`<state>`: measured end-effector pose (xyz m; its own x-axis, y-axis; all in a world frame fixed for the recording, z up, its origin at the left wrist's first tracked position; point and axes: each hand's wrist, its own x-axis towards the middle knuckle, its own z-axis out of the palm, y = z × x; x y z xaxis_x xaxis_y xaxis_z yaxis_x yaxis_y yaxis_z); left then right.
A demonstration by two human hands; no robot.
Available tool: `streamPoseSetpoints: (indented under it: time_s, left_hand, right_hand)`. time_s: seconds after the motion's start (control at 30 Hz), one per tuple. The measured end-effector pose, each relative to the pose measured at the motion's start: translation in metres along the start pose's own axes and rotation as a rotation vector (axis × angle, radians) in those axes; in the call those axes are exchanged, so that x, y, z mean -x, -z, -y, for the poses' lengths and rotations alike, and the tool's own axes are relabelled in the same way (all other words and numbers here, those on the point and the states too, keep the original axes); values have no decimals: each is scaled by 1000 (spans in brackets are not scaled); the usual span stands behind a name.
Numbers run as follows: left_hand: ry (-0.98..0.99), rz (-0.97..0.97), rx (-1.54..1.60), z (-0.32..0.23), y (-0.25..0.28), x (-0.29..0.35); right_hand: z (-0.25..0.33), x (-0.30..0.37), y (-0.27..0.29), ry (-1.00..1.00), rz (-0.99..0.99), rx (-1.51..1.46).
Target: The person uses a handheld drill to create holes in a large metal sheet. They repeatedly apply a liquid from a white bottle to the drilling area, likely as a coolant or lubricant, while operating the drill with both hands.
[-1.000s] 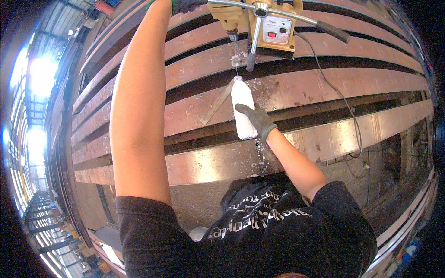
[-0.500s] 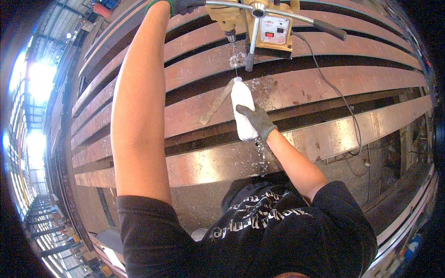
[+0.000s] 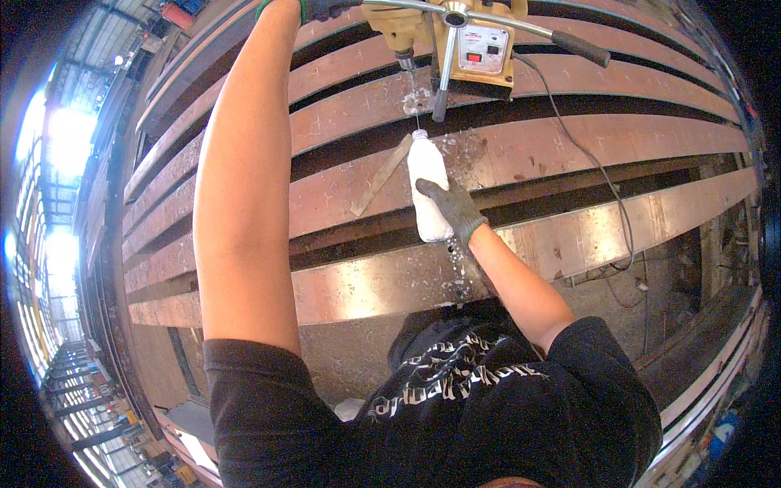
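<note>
My right hand (image 3: 452, 206), in a dark grey glove, is wrapped round a white plastic bottle (image 3: 431, 191). The bottle's cap end points away from me, and a thin stream runs from it toward the chuck (image 3: 406, 60) of a yellow magnetic drill (image 3: 482, 53). White liquid is splashed on the steel around the bit. Up at the top edge, my gloved left hand (image 3: 327, 8) closes on the left end of the drill's feed handle (image 3: 407, 5); part of this hand is cut off by the picture's edge.
Long brown steel beams (image 3: 569, 150) lie side by side with dark gaps between them. A flat metal strip (image 3: 381, 176) rests left of the bottle. The drill's black cable (image 3: 582, 150) curves down on the right. White drops (image 3: 457, 276) spot the nearest beam.
The bottle and my right hand have shifted very slightly away from me. My left hand stays on the feed handle, which looks nearly unmoved.
</note>
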<state>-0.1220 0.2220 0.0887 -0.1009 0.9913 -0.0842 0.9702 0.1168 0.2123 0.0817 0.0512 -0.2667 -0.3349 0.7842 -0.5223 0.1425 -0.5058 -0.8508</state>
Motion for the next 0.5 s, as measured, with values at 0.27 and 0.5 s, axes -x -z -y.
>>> streamPoseSetpoints:
  time_s: [0.27,0.5]
  left_hand:
    - [-388,6,-288,33,-12,-25]
    - [-394,-527,-353,21,-23,-2]
  right_hand:
    - [-3,7,-2,143,-18,30]
    - [14,15,3,112,22,-97]
